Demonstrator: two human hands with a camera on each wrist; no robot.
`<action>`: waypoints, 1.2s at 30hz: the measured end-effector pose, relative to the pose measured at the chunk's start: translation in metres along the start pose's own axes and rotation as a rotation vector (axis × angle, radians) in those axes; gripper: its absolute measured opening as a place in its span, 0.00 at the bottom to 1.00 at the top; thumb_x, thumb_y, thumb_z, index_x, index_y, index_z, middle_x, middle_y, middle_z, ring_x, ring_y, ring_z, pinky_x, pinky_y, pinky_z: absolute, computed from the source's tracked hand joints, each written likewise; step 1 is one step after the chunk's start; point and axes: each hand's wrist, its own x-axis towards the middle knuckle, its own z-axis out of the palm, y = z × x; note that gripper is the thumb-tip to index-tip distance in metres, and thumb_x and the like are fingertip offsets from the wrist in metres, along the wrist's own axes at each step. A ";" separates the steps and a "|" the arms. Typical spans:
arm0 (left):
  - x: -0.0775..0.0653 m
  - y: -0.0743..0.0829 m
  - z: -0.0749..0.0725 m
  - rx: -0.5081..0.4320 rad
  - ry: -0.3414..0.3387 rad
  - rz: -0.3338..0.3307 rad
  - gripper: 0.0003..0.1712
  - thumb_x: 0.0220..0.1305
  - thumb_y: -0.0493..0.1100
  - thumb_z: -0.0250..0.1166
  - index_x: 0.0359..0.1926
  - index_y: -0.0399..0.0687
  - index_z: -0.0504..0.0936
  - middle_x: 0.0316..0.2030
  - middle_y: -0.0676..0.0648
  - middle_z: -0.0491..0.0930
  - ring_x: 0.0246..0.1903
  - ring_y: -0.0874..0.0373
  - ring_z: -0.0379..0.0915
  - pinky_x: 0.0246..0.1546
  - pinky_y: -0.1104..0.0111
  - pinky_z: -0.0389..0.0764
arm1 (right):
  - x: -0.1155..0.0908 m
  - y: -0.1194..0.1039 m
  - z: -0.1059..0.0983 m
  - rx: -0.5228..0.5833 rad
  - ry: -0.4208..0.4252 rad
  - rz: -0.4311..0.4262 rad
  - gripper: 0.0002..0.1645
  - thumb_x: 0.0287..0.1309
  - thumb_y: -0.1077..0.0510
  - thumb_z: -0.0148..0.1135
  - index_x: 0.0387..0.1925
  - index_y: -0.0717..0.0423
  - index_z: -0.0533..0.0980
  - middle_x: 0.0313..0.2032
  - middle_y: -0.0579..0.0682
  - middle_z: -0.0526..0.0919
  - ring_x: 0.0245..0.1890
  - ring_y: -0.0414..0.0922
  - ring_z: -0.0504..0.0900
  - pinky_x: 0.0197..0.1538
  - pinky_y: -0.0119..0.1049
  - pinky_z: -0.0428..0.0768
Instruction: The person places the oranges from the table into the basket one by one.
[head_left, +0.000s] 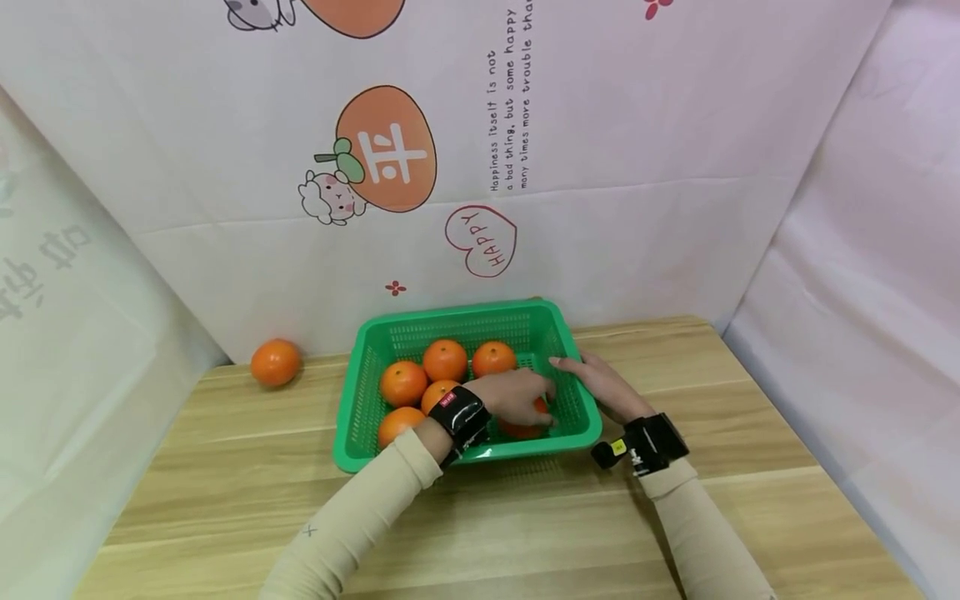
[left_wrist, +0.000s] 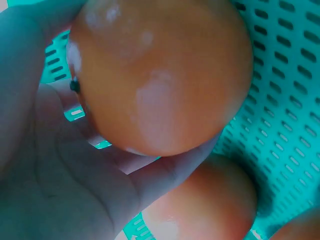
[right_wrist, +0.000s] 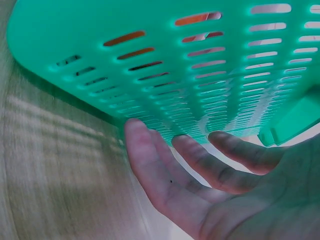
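Observation:
A green plastic basket (head_left: 348,400) with slotted walls stands on the table, holding several oranges (head_left: 446,360). My left hand (head_left: 517,397) reaches into its right part and grips an orange (left_wrist: 165,75); in the left wrist view the fingers and thumb curl round the fruit. Another orange (left_wrist: 205,205) sits just below that hand. At the basket's right side, my right hand (head_left: 609,387) holds the wall, its thumb over the rim. The right wrist view shows the fingers (right_wrist: 150,160) against the slotted outside.
One loose orange (head_left: 276,362) lies outside the basket, at the back left of the wooden table (head_left: 480,533). A printed white cloth (head_left: 637,208) hangs right behind the basket, with more white cloth on both sides. Each wrist wears a black strap (head_left: 656,442).

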 end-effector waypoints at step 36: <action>-0.004 -0.011 -0.007 -0.118 0.230 0.021 0.21 0.78 0.54 0.60 0.61 0.48 0.83 0.59 0.48 0.84 0.58 0.54 0.80 0.58 0.65 0.81 | 0.004 0.005 -0.002 -0.019 0.021 -0.015 0.41 0.79 0.40 0.48 0.79 0.61 0.59 0.64 0.69 0.79 0.47 0.45 0.89 0.49 0.44 0.90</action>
